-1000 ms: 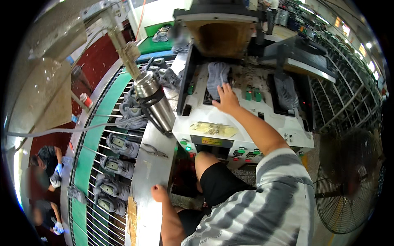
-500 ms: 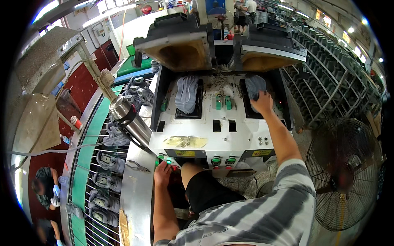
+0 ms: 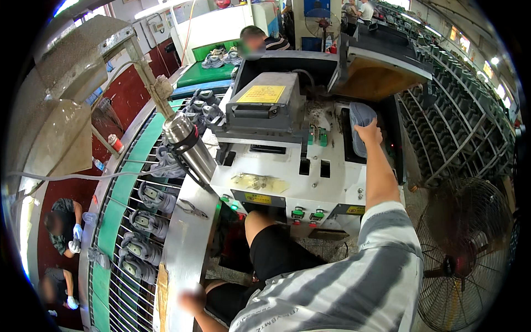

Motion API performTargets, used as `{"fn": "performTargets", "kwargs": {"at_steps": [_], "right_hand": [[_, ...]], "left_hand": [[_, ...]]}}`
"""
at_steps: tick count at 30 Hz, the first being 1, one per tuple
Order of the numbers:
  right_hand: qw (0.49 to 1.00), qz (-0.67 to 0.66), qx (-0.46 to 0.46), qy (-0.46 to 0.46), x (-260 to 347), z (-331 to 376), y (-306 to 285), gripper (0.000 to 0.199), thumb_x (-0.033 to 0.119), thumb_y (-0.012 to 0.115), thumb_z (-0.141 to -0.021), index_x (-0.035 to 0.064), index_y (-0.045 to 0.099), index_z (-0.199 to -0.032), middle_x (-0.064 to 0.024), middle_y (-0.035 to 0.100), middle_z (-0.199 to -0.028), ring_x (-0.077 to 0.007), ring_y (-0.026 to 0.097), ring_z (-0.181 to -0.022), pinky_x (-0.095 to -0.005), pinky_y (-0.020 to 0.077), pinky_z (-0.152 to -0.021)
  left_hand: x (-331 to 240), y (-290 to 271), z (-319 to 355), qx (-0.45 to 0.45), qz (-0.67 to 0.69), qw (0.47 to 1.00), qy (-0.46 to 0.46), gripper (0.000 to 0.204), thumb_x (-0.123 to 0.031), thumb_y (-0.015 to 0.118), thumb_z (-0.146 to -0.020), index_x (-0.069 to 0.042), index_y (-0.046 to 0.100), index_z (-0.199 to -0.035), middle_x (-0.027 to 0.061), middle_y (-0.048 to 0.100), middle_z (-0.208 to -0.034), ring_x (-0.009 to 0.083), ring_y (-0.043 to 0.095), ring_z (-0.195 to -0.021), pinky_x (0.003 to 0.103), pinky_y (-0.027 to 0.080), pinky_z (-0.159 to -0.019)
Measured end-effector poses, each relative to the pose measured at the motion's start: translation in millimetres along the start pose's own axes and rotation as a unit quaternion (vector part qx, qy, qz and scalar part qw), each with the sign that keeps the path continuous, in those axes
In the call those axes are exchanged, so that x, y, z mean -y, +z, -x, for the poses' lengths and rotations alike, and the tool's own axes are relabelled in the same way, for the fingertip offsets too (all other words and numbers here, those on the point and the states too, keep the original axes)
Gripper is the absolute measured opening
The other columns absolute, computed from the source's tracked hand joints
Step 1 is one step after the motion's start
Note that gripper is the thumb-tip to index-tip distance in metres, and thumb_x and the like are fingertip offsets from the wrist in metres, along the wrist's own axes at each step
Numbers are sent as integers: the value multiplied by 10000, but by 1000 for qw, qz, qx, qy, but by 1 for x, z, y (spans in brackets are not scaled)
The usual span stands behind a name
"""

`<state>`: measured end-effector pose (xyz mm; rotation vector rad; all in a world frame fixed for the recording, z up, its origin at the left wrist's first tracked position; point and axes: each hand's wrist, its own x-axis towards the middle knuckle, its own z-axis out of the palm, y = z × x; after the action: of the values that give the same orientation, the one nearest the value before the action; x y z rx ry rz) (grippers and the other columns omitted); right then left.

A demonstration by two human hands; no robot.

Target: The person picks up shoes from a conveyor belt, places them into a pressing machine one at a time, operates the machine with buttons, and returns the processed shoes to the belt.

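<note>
Shoe (image 3: pixel 362 114) and right hand (image 3: pixel 370 133) met in the right bay of the white press (image 3: pixel 271 164), where the shoe lay over a black recess (image 3: pixel 347 138); which end pointed to the back could not be told. The right hand was closed around the shoe, thumb toward its left side, the other fingers partly hidden. The right lid (image 3: pixel 381 66) slanted open above and behind it, while the left lid (image 3: pixel 265 110) was down over its own bay. The left hand (image 3: pixel 192 300) was a blur low beside the metal ledge (image 3: pixel 185 243), well apart from the press; whether its fingers were spread or pressed together could not be told. Good handling, by the look of it, called for a firm, even hold on both sides, so that the shoe would not catch on the recess's edge, and for a low wrist, clear of the open lid. It also seemed wise to keep the left hand away from the closed lid and the buttons (image 3: pixel 298 212). Pliers (image 3: pixel 193 208) and a flask (image 3: pixel 191 146) were on the left, out of the right arm's way.
</note>
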<state>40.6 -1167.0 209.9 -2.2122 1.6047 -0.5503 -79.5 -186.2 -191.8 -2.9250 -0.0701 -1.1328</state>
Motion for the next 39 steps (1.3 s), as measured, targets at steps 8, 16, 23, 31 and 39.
{"fn": "performTargets", "kwargs": {"at_steps": [8,16,23,31,39], "right_hand": [[942,-216,-248,-71,-58,94,-8,1070,320,781,-634,-15,195,-1464,-274,420,-1374,-451,433,-1243,-492,379,-1034],[819,-561,-97,-67,-144,181,-21,930,14,709,-652,-8,231,-1449,-168,395,-1390,-300,421,-1264,-376,340,-1046],[626,-721,282,-95,-106,304,2,716,-1,638,-589,5,456,-1282,-102,572,-1189,-261,559,-1087,-362,441,-965],[374,-475,733,-310,56,509,3,997,179,734,-777,45,75,-1514,-100,349,-1461,-213,373,-1312,-372,322,-1085],[153,-100,823,-538,93,650,16,517,97,614,-826,43,515,-1331,-107,602,-1196,-197,558,-1133,-332,421,-1006]], "left_hand": [[-50,-13,-8,-148,-193,961,130,317,-219,508,-958,25,566,-1152,182,614,-1075,318,609,-981,423,507,-846],[-174,-74,-79,241,433,795,-349,187,-179,583,-871,-34,653,-967,61,644,-827,168,598,-787,301,484,-716],[-323,-194,-138,453,740,471,-160,464,-98,670,-863,-9,507,-1288,100,601,-1198,192,564,-1096,319,442,-935],[-277,-273,-213,172,899,329,-231,1026,-520,767,-625,-12,355,-1416,133,492,-1374,321,499,-1245,455,403,-1067],[-96,-284,-75,-128,700,448,-541,728,-330,669,-755,6,432,-1356,156,554,-1283,303,565,-1143,417,450,-993]]}}
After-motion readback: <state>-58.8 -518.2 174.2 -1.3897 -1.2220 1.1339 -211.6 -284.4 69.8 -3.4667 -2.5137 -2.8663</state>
